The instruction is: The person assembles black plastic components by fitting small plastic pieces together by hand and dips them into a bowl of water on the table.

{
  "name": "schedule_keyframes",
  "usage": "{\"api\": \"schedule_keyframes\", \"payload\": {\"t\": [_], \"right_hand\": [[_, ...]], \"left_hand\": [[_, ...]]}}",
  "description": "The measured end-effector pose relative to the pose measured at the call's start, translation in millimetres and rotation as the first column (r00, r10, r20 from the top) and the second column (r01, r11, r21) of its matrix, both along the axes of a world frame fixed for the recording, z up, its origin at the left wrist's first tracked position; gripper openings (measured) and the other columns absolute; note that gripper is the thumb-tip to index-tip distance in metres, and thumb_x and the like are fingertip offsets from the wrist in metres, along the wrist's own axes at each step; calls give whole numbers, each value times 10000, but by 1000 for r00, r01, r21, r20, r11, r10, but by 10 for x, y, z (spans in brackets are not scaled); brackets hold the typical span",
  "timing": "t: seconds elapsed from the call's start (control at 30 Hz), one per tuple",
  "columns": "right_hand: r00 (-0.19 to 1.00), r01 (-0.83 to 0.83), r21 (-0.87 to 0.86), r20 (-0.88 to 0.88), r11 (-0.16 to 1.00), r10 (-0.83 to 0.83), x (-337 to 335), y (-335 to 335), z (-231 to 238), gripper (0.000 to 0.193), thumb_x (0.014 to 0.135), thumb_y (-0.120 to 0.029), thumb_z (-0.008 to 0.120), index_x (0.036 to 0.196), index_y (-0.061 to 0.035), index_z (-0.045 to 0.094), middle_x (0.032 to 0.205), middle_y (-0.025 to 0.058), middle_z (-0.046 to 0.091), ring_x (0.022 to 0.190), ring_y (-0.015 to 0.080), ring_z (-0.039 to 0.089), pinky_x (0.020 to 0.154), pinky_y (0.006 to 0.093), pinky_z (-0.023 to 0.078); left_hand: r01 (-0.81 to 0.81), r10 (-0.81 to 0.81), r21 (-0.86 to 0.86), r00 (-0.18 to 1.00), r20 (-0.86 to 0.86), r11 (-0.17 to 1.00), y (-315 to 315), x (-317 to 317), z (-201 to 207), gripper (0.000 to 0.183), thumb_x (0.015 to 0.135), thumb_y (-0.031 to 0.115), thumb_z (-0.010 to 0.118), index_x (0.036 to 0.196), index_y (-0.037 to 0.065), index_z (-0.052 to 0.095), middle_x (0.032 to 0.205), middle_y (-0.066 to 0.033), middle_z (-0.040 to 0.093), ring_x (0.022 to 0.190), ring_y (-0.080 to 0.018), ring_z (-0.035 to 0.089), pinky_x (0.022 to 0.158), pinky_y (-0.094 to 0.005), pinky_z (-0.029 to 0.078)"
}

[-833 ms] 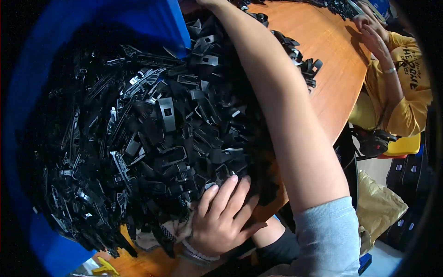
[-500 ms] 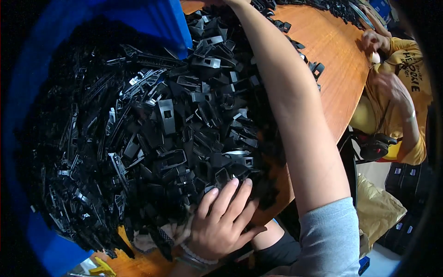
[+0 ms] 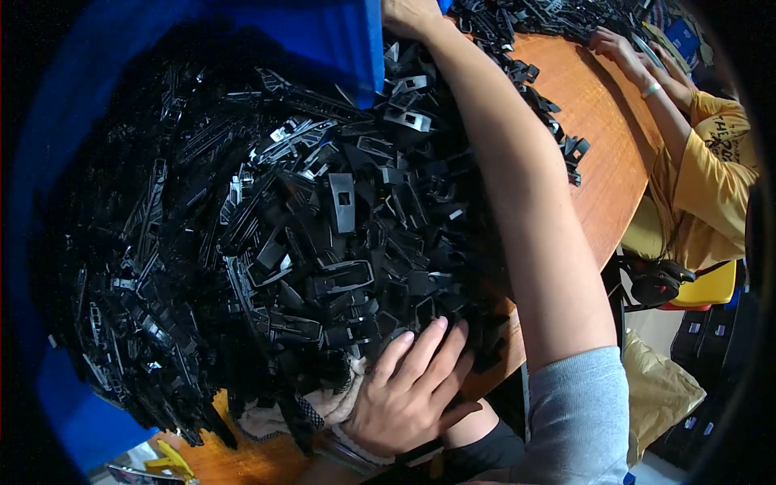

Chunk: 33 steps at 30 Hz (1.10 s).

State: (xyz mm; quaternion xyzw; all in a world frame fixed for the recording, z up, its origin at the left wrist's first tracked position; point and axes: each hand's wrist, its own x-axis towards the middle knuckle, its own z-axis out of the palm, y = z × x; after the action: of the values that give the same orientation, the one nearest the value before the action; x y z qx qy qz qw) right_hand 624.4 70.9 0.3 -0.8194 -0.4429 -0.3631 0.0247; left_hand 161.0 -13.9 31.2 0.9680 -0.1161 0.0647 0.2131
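Observation:
A large heap of black plastic parts (image 3: 347, 279) covers most of the table before me. Several of them are clip-like pieces with a square hole, such as one flat part (image 3: 343, 212). My left hand (image 3: 404, 404) lies palm down on the near edge of the heap, its fingers spread, with a bracelet at the wrist. Beside that wrist is a pale cloth glove or rag (image 3: 343, 402). My right arm stretches across to the far side, where my right hand (image 3: 414, 16) is next to the corner of a blue bin (image 3: 343, 48); its fingers are out of sight.
More black parts (image 3: 558, 12) lie along the far side of the wooden table (image 3: 594, 137). A co-worker in a yellow shirt (image 3: 715, 178) sits at the right, hands over that far pile. Yellow strips (image 3: 171, 461) lie at the lower left; a brown paper sheet (image 3: 659, 388) is at the right.
My view has shifted, so heap and bin appear farther right. My right hand is now closer to the bin's corner. The co-worker's hands have moved from their front to the far pile.

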Motion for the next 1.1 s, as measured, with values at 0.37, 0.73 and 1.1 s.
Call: {"api": "schedule_keyframes", "payload": {"t": [0.37,0.73,1.1], "right_hand": [[980,-66,749,-75,659,183,154,-87,121,194,843,-99,486,1013,-81,577,847,201,614,826,405,578,748,491,464],[996,-85,-67,-2,994,85,94,-37,68,227,847,-294,530,989,-150,632,936,120,650,959,298,580,813,471,427],[964,215,71,-176,974,-200,52,98,68,329,876,-305,450,923,-129,725,1004,146,689,960,374,639,827,466,488]], "left_hand": [[8,-8,-23,1000,4,1000,-15,20,19,439,825,469,647,1049,93,676,1337,-111,520,1312,-262,391,1065,-444,269],[23,-24,-55,1000,-12,998,3,0,6,448,837,468,625,1049,76,669,1345,-118,508,1320,-263,376,1089,-430,221],[20,-22,-91,1000,-16,996,20,21,3,462,825,462,641,1062,66,662,1352,-133,493,1325,-277,373,1092,-439,228]]}}
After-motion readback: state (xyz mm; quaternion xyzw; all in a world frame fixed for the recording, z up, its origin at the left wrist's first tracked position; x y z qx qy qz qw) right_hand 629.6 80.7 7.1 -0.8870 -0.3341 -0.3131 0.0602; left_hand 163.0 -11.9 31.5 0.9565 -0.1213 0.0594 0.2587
